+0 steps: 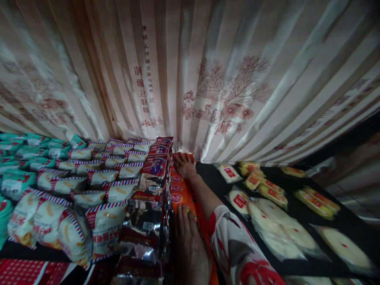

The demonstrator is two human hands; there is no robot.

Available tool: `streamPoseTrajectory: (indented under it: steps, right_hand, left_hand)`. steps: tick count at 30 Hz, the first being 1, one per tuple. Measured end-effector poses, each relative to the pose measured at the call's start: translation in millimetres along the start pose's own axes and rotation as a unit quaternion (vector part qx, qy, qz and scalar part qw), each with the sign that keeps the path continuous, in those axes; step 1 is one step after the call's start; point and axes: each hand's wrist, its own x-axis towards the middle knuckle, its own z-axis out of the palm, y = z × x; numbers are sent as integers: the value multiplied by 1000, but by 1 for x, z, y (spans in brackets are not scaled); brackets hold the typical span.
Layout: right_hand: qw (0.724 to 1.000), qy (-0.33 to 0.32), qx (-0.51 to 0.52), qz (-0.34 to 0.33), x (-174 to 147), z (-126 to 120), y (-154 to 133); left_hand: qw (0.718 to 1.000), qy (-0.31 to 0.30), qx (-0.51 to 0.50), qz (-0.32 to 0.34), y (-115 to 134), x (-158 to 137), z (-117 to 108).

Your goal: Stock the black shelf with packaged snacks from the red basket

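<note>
The orange packs (177,186) lie just right of the maroon packs (152,174). The right hand (185,166) and left hand (191,245) rest flat there, grips uncurled. Probably light, soft and slippery, they seem best held by their edges.

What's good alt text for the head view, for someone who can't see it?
A person's right hand and, nearer the camera, left hand rest on orange packets. Left of them are dark red packets, pale snack bags with striped edges and teal bags; to the right lie clear-wrapped pale rounds. A printed curtain hangs behind.
</note>
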Motion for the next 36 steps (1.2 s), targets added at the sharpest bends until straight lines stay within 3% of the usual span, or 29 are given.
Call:
streamPoseTrajectory:
  steps: [4, 7, 11, 14, 18, 22, 25, 28, 36]
  right_hand:
    - [999, 14, 4, -38, -1, 3, 1]
    - [996, 65, 30, -51, -2, 2, 1]
    - [979, 173, 110, 0, -12, -2, 13]
    - [963, 202, 170, 50, -29, -2, 31]
    - [964, 201, 163, 65, -59, 1, 40]
    - [980, 166, 108, -11, -75, -4, 16]
    - [987, 132, 78, -43, -71, -10, -8]
    - [994, 91, 47, -28, -62, -11, -20]
    - [999, 19, 17, -41, -54, -4, -16]
  left_hand:
    - [1000, -7, 4, 6, 1, 1, -2]
    - [1000, 1, 7, 12, 1, 3, -3]
    - [999, 7, 11, 35, 1, 4, -6]
    - [997, -9, 21, 67, 2, 5, -8]
    - [998, -15, 37, 57, 2, 5, -10]
    - [998, -21, 38, 40, 1, 7, -12]
    - [998, -16, 45, 48, 0, 8, -12]
    - [997, -16, 51, 62, -1, 7, -10]
    - [998, -31, 35, 44, -3, 3, -6]
